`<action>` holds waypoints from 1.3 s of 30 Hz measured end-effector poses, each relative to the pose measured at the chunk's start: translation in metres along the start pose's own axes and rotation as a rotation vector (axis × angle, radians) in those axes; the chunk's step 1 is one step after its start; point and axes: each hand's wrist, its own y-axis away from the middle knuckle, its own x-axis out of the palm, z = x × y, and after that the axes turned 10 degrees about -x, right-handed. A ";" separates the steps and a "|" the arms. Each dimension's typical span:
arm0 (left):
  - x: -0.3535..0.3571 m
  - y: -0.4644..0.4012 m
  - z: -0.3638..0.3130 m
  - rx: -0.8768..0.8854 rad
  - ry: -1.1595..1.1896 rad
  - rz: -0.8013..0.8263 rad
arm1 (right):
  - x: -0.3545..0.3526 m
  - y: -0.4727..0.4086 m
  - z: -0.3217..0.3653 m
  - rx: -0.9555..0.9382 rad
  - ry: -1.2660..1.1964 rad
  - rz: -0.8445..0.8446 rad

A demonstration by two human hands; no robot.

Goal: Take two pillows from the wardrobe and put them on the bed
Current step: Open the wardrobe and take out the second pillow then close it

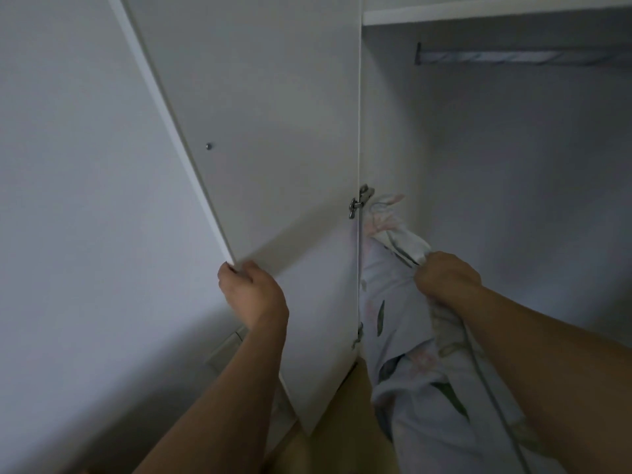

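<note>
A white wardrobe stands open in front of me, its left door (273, 138) swung outward. My left hand (251, 292) grips the door's free edge, fingers curled round it. A pillow (417, 364) in a pale floral case with green leaves hangs at the wardrobe's opening, just right of the door hinge (359, 201). My right hand (444, 278) grips a bunched upper corner of the pillowcase. The pillow's lower part runs out of the frame at the bottom. No second pillow and no bed are in view.
Inside the wardrobe a metal hanging rail (513, 58) runs under a white shelf (478, 12) at the top right. A plain white wall (85, 200) fills the left. A strip of light wooden floor (349, 405) shows below the door.
</note>
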 end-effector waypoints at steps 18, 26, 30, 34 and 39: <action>0.064 0.169 0.031 1.319 -0.376 0.808 | -0.024 0.038 -0.142 0.292 -0.150 -0.025; 0.154 0.214 0.037 1.556 -0.687 0.933 | -0.042 0.048 -0.204 0.448 -0.218 -0.104; 0.193 0.222 0.039 1.579 -0.680 0.949 | -0.041 0.036 -0.221 0.550 -0.216 -0.103; 0.231 0.218 0.034 1.637 -0.598 1.002 | -0.039 0.023 -0.230 0.632 -0.230 -0.096; 0.269 0.213 0.041 1.689 -0.523 1.048 | -0.030 0.000 -0.227 0.749 -0.263 -0.079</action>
